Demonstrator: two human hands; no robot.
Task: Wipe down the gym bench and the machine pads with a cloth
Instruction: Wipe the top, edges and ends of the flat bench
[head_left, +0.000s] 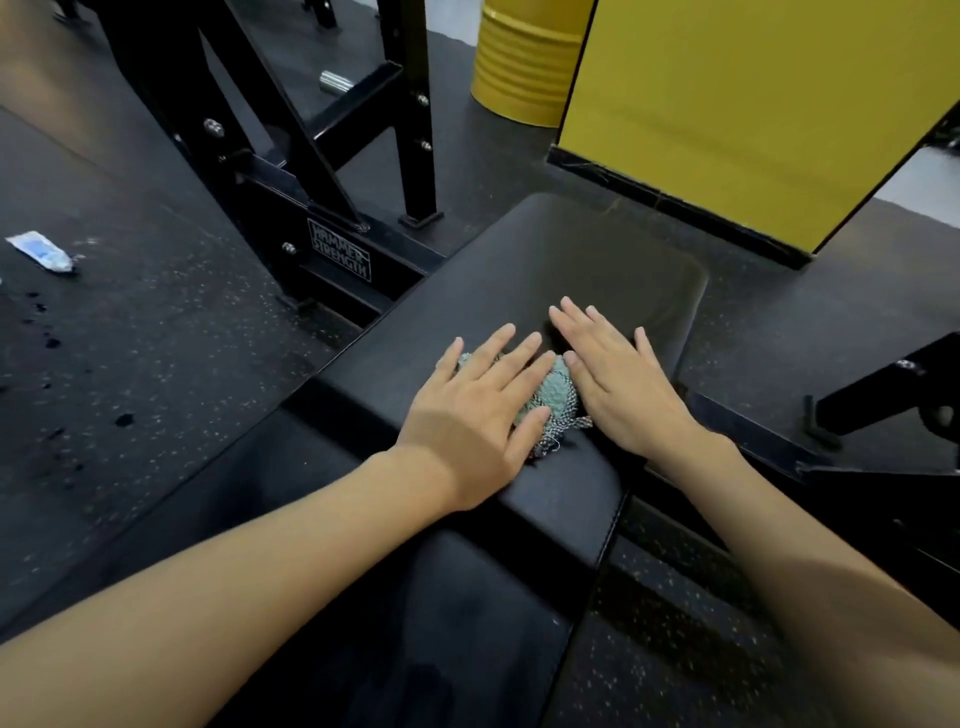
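A black padded gym bench (587, 260) runs from the bottom of the view up to the middle. A small bunched teal cloth (557, 391) lies on the pad near its seam. My left hand (480, 415) lies flat on the cloth with fingers spread, covering its left part. My right hand (618, 379) rests flat on the pad, touching the cloth's right edge, fingers straight and together. Neither hand curls around the cloth.
A black machine frame (291, 171) with a white label stands left of the bench. A yellow drum (524, 57) and a yellow pillar (753, 104) stand behind. A crumpled blue-white wrapper (40, 252) and dark wet spots lie on the speckled rubber floor at left. Another black frame part (888, 389) juts in at right.
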